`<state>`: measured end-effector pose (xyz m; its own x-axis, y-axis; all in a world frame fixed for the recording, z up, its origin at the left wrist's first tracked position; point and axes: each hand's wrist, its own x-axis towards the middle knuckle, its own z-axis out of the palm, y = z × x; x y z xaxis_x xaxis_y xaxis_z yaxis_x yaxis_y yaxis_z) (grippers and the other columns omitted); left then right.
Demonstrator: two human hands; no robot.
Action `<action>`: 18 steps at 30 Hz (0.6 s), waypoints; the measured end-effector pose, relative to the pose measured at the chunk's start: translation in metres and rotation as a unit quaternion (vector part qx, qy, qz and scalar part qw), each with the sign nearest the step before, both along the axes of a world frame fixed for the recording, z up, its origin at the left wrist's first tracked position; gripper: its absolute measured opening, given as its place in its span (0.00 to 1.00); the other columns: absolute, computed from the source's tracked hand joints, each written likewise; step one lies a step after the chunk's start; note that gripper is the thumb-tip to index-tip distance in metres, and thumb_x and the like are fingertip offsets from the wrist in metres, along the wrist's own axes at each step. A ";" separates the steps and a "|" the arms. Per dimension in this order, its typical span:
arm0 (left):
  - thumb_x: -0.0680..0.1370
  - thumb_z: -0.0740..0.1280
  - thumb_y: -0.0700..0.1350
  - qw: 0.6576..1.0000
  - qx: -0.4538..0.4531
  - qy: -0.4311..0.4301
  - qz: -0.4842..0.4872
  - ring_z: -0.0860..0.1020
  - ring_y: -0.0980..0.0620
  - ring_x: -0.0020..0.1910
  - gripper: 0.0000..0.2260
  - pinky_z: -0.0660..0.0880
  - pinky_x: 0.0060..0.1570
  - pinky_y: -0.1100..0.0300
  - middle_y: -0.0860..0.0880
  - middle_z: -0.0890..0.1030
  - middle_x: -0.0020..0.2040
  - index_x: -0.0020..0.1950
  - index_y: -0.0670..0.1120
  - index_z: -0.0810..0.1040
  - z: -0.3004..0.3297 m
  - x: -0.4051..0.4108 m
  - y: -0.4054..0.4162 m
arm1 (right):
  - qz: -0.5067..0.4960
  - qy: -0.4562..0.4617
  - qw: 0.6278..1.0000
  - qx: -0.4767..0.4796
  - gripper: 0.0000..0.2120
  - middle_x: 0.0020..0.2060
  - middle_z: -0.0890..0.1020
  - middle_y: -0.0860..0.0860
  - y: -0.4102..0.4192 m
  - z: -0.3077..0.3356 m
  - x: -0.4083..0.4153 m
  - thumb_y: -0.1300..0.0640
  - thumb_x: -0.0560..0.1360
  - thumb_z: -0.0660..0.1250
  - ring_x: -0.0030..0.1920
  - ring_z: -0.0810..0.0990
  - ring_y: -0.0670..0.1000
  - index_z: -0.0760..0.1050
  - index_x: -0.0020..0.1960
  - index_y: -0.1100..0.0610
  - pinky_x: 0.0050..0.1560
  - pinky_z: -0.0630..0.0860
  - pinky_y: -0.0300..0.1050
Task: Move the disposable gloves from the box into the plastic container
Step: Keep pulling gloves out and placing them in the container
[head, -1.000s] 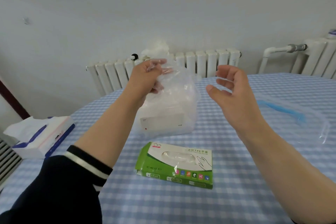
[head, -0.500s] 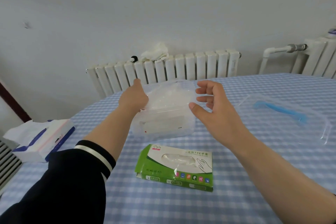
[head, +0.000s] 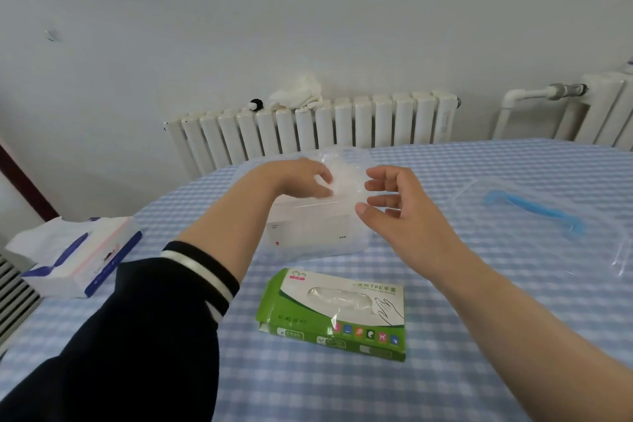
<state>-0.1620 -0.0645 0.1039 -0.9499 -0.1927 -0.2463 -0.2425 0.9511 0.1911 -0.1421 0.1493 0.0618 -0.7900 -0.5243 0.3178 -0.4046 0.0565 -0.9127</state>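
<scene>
nearest the near edge of the checked table [head: 445, 387], the green glove box [head: 334, 313] is laid flat with its oval opening upward, so that gloves can be drawn out from above. just behind it, toward the middle of the table, the clear plastic container [head: 308, 233] is stood open-topped, with a crumpled mass of disposable gloves [head: 342, 178] piled at its mouth. the left hand [head: 301, 181] is lowered over that opening, the film apparently pinched by curled fingers, probably to tuck it down. the right hand [head: 394, 205] is held loosely curled beside the gloves; whether they are touched cannot be told. toward the right edge the container's lid [head: 548, 216] is set aside, while a tissue pack [head: 78, 257] is left at the left edge.
</scene>
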 end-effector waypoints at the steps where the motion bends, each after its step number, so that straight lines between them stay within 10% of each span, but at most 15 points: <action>1: 0.80 0.64 0.54 0.999 0.011 -0.043 -0.009 0.65 0.49 0.73 0.21 0.61 0.70 0.53 0.50 0.65 0.75 0.73 0.52 0.68 -0.005 -0.002 0.001 | 0.001 -0.001 1.000 0.002 0.19 0.55 0.74 0.39 0.000 -0.001 0.000 0.55 0.76 0.69 0.55 0.76 0.40 0.67 0.61 0.44 0.52 0.71 0.33; 5: 0.81 0.63 0.49 0.993 0.039 -0.114 -0.017 0.68 0.46 0.70 0.20 0.64 0.66 0.53 0.46 0.69 0.73 0.72 0.47 0.69 -0.018 -0.010 -0.002 | 0.014 -0.009 0.999 0.036 0.17 0.53 0.75 0.40 -0.002 -0.004 -0.004 0.54 0.76 0.69 0.55 0.76 0.41 0.67 0.61 0.45 0.53 0.72 0.34; 18: 0.76 0.69 0.57 0.982 -0.053 0.177 -0.024 0.75 0.48 0.43 0.17 0.67 0.38 0.59 0.46 0.77 0.47 0.39 0.45 0.72 -0.003 0.008 -0.002 | 0.189 0.072 0.913 0.354 0.06 0.48 0.79 0.40 -0.007 -0.031 0.002 0.49 0.74 0.72 0.48 0.77 0.40 0.78 0.50 0.44 0.50 0.74 0.37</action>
